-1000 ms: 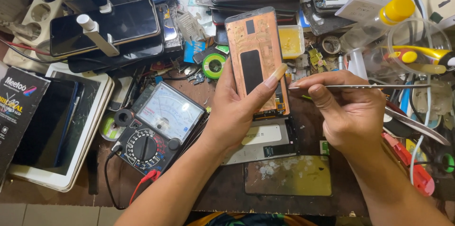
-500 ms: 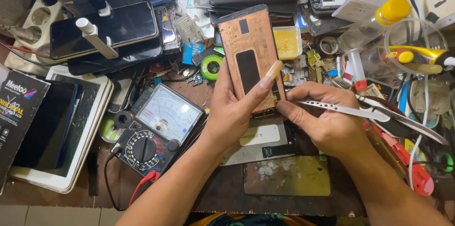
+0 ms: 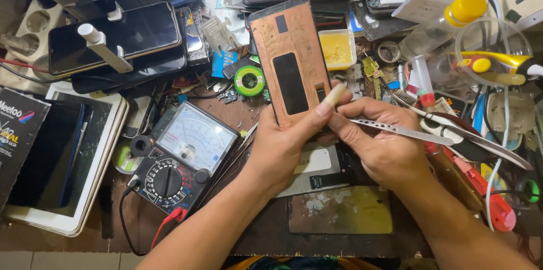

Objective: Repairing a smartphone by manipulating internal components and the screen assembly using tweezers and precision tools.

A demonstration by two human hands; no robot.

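Left hand gripping copper-backed phone panel mid-frame; right hand pinching tweezers, now lowered beside panel's bottom edge, close for prying.

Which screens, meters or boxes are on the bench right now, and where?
Screen panel: in left hand, copper back up, tall rectangle.
Meter: left of that hand, black body, pale dial.
Tablet: far left, white frame, dark glass.
Phone: upper left, black, clamped.
Box: left edge, black.
Right hand: holds tweezers.
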